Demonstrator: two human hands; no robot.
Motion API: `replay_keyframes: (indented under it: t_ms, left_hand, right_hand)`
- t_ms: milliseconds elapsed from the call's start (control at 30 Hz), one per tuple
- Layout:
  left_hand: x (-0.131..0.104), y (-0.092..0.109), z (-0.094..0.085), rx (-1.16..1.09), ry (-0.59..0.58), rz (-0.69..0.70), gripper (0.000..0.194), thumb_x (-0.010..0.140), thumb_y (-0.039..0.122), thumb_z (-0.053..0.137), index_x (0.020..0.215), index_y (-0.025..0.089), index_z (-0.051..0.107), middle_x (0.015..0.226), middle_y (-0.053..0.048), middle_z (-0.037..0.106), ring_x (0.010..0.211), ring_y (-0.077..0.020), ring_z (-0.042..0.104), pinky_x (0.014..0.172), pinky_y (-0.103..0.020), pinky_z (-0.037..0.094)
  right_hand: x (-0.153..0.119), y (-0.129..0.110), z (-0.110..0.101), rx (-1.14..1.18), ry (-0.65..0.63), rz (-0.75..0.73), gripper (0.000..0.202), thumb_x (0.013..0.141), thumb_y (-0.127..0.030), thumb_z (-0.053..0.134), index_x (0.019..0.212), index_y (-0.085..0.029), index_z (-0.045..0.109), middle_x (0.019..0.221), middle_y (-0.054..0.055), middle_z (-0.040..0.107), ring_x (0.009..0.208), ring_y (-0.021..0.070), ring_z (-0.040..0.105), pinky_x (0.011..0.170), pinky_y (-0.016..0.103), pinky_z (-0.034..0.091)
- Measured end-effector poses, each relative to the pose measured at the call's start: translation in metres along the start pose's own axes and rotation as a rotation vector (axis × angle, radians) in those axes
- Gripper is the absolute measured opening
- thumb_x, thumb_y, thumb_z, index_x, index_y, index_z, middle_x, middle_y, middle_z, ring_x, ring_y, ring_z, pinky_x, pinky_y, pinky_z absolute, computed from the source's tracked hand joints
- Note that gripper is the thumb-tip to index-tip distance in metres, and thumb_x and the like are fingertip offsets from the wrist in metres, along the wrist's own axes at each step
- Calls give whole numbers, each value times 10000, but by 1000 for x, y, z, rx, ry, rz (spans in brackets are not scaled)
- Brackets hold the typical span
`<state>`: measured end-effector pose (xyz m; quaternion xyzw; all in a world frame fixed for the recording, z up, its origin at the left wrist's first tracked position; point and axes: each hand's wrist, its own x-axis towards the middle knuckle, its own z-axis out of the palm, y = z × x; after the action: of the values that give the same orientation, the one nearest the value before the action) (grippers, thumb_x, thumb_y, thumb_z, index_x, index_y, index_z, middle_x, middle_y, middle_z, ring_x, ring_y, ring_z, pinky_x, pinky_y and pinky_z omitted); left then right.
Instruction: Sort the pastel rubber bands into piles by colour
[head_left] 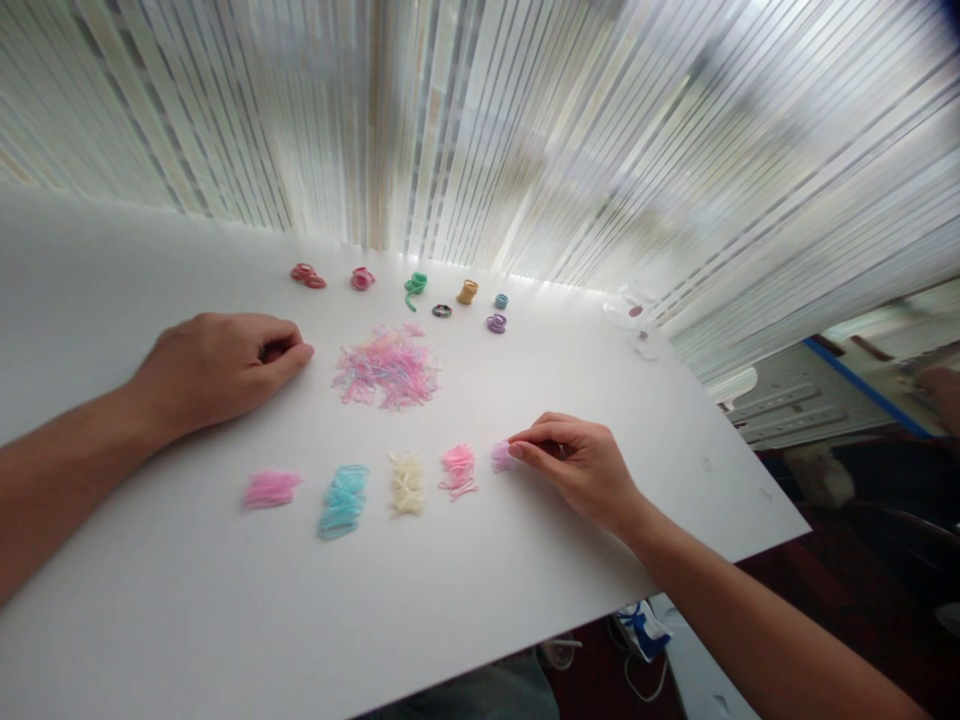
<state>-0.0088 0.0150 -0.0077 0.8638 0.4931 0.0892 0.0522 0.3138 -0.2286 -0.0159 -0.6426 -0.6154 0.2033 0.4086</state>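
Note:
My right hand (574, 460) has its thumb and forefinger pinched together at the edge of a small lilac pile (502, 456); whatever lies between the fingertips is too small to name. My left hand (225, 365) rests on the white table, fingers curled in, left of a loose mixed heap of pastel bands (388, 368). What it may hold is hidden. Left of the lilac pile, in a row, lie a pink pile (458, 470), a cream pile (407, 485), a light blue pile (343, 502) and a magenta-pink pile (271, 489).
Along the back of the white table (225, 620) are coiled ties: red (307, 276), pink (362, 279), green (415, 287), yellow (467, 291), blue (501, 300) and purple (496, 323). Clear containers (631, 308) stand at back right. Striped blinds (450, 130) hang behind.

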Motion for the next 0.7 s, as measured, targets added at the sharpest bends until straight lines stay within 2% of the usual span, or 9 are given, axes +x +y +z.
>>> replay_keyframes:
  t_ms: [200, 467, 600, 700]
  left_hand:
    - [0, 1, 0, 5, 10, -7, 402, 897, 570, 440, 863, 245, 674, 878, -34, 713, 786, -213, 580, 678, -315, 328]
    - [0, -1, 0, -3, 10, 5, 396, 907, 568, 446, 875, 247, 675, 882, -26, 705, 786, -208, 575, 681, -311, 323]
    - [0, 0, 0, -6, 5, -2, 386, 906, 570, 453, 862, 250, 664, 875, -25, 700, 785, -211, 573, 684, -316, 325]
    - [-1, 2, -3, -7, -10, -3, 393, 916, 571, 436, 816, 247, 635, 847, -31, 692, 776, -215, 568, 684, -327, 324]
  right_hand:
    - [-6, 4, -2, -100, -22, -34, 211, 956, -393, 774, 930, -211, 876, 784, 68, 770, 586, 134, 583, 527, 289, 440]
    - [-8, 3, -20, -222, 0, -76, 191, 965, -376, 762, 970, -223, 875, 816, 67, 781, 624, 152, 596, 590, 314, 497]
    - [4, -5, -27, -231, 44, -96, 185, 975, -351, 744, 941, -218, 868, 826, 66, 785, 651, 160, 614, 601, 323, 492]
    - [24, -10, -30, -213, 103, -106, 230, 977, -379, 733, 880, -210, 855, 798, 68, 770, 646, 162, 588, 600, 330, 478]
